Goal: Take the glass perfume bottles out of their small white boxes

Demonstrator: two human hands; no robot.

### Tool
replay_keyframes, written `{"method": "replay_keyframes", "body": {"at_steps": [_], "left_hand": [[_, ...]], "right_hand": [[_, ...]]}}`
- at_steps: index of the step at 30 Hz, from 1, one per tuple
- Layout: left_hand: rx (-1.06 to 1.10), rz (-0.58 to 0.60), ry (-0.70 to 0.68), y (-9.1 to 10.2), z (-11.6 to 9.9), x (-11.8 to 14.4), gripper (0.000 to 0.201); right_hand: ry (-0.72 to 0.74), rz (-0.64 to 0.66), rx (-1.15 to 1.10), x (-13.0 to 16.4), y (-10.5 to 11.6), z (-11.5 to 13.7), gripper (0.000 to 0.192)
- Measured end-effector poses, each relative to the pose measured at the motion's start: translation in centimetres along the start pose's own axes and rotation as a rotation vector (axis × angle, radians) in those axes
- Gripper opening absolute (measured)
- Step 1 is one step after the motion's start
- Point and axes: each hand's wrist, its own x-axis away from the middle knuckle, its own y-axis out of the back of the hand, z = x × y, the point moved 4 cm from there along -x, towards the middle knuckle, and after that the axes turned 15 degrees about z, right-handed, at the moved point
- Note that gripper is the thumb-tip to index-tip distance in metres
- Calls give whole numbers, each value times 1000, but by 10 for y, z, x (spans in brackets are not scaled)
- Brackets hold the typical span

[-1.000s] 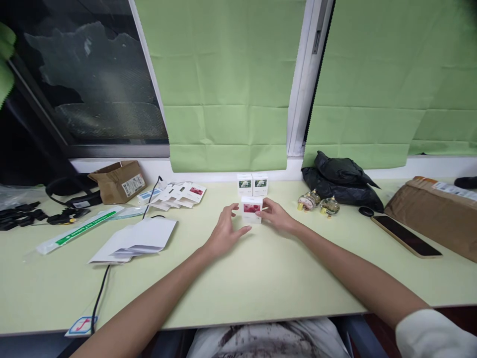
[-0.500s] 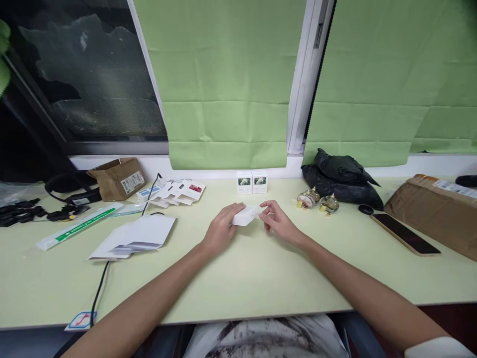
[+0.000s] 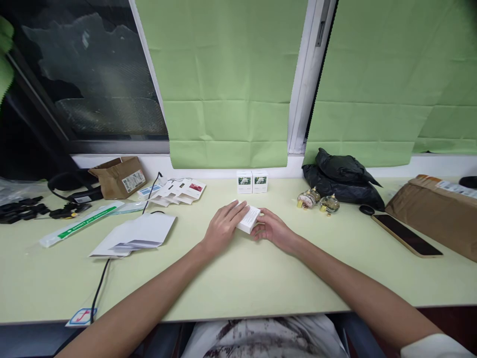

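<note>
Between my two hands is a small white box (image 3: 248,220) with fine print on its upper face, tilted above the table. My left hand (image 3: 223,223) is closed on the box's left side, its fingers lying over the top. My right hand (image 3: 272,229) has curled fingers at the box's right end, touching its edge. Behind them, near the wall, stand two white boxes, a left box (image 3: 244,183) and a right box (image 3: 260,183), side by side with a picture of white flowers on the front.
White folded cartons (image 3: 137,233) and flat printed cartons (image 3: 179,191) lie left, beside a cable and an open brown box (image 3: 121,179). To the right are small ornate glass bottles (image 3: 329,204), a black plastic bag (image 3: 341,181), a phone (image 3: 407,234) and a large brown parcel (image 3: 436,214).
The white box has turned in my left hand, so its printed face now shows. My right hand has moved in from beside the box's end and now touches it.
</note>
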Motion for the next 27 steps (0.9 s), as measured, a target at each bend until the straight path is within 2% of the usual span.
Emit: {"method": "replay_keyframes", "body": {"at_steps": [7, 15, 19, 21, 24, 27], "left_hand": [[35, -11, 20, -3, -2, 0, 69], [-14, 58, -43, -2, -8, 1, 61], [90, 51, 47, -4, -3, -2, 71], [186, 41, 116, -6, 2, -2, 73], [338, 31, 248, -8, 10, 0, 61], [439, 49, 342, -10, 16, 2, 54]], "right_hand": [[15, 49, -10, 0, 0, -1, 36], [-68, -5, 36, 3, -2, 0, 43], [-67, -15, 29, 5, 1, 5, 46], [-32, -47, 125, 6, 5, 8, 50], [153, -128, 502, 9, 9, 21, 55], [368, -150, 797, 15, 6, 34, 40]]}}
